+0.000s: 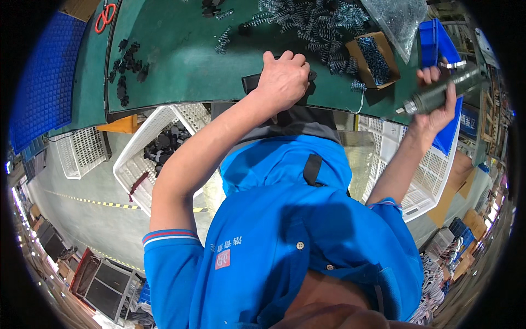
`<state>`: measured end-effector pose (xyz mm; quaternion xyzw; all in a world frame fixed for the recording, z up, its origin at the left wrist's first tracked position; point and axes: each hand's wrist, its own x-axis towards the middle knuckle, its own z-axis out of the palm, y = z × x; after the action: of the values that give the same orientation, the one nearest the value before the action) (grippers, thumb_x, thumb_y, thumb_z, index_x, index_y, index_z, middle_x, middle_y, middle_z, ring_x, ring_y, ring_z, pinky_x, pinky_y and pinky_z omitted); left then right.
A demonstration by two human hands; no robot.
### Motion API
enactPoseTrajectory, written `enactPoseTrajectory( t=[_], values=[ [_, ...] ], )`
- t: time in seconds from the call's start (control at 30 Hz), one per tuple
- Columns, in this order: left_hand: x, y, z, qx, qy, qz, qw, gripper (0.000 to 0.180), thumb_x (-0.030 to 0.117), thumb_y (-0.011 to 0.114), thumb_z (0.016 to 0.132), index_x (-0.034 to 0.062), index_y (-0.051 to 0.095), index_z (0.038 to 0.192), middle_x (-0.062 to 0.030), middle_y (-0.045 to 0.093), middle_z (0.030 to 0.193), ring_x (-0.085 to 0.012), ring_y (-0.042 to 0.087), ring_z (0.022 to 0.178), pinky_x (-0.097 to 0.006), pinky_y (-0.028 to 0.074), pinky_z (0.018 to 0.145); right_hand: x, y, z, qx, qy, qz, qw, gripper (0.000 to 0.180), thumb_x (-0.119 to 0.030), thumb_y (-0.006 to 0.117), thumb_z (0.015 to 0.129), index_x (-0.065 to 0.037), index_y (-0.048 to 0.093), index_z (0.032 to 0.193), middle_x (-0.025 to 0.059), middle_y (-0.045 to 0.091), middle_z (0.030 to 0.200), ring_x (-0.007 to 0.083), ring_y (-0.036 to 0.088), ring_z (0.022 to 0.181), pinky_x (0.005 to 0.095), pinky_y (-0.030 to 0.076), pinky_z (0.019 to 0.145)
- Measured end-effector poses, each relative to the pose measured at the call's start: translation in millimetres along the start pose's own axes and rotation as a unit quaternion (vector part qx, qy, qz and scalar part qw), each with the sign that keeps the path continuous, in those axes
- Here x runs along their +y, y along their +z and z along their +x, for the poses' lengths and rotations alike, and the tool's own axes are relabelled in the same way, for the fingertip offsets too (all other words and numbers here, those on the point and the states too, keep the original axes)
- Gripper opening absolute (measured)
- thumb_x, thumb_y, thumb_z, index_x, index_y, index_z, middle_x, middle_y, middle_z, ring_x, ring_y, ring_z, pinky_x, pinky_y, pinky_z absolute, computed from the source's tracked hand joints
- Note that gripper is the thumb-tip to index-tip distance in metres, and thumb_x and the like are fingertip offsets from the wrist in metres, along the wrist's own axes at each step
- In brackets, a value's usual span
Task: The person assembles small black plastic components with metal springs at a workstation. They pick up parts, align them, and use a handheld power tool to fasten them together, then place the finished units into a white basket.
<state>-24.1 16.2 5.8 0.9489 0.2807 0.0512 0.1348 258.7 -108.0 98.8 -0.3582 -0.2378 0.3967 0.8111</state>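
Pressing down on a flat black part (pixel 249 83) at the near edge of the green bench (pixel 181 60), the left hand (pixel 282 79) is curled over it with knuckles up, fingers folded tight so that only the part's left end and a sliver at its right show. The right hand (pixel 438 98) is raised off to the right, closed around a grey cylindrical power tool (pixel 444 93) that lies slanted, its metal nose pointing down and left; how it sits against the palm is hard to make out so close to the rim of the view. Just beyond the left hand lies a heap of coiled metal springs (pixel 312 22), and right of that an open cardboard box (pixel 375 57) with more springs in it. A clear plastic bag (pixel 397 19) lies at the far right, beside a blue bin (pixel 438 41). Farther left on the bench sits a scatter of small black parts (pixel 129 63), and red-handled scissors (pixel 105 16) lie at the far left corner. Below the bench edge, a white latticed crate (pixel 139 151) holds round black parts (pixel 164 145), and a second white crate (pixel 427 175) stands on the right.
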Motion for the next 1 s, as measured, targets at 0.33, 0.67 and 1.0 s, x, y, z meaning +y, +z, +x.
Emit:
enactPoseTrajectory(
  t=[0.33,0.67,1.0],
  values=[
    [1.2,-1.7,0.6,-0.006,-0.002,-0.006,1.000,0.026,0.028,0.071,0.080,0.0109,0.065,0.097,-0.0020,0.058,0.096,-0.0220,0.056,0.098,-0.044,0.040,0.075,105.1,83.0,6.7,-0.115,-0.130,-0.090,0.981,0.045,-0.003,0.054,0.089,0.006,0.044,0.132,0.0151,0.062,0.093,0.0267,0.061,0.083,0.0438,0.054,0.077],
    [1.5,-0.8,1.2,-0.001,-0.006,-0.001,1.000,0.027,0.029,0.071,0.079,0.0107,0.065,0.098,-0.0021,0.058,0.095,-0.0222,0.057,0.097,-0.044,0.040,0.074,121.9,85.9,2.9,-0.139,-0.160,-0.175,0.961,0.043,0.003,0.060,0.085,0.011,0.049,0.125,0.0158,0.061,0.085,0.0238,0.062,0.075,0.0391,0.055,0.072],
    [1.7,-1.3,1.4,0.004,-0.006,-0.004,1.000,0.025,0.028,0.070,0.079,0.0111,0.065,0.097,-0.0020,0.058,0.094,-0.0223,0.056,0.096,-0.045,0.040,0.074,128.1,96.1,-5.1,-0.138,-0.174,-0.158,0.962,0.041,0.006,0.057,0.081,0.012,0.047,0.121,0.0144,0.058,0.084,0.0238,0.061,0.074,0.0380,0.053,0.071]
  ],
)
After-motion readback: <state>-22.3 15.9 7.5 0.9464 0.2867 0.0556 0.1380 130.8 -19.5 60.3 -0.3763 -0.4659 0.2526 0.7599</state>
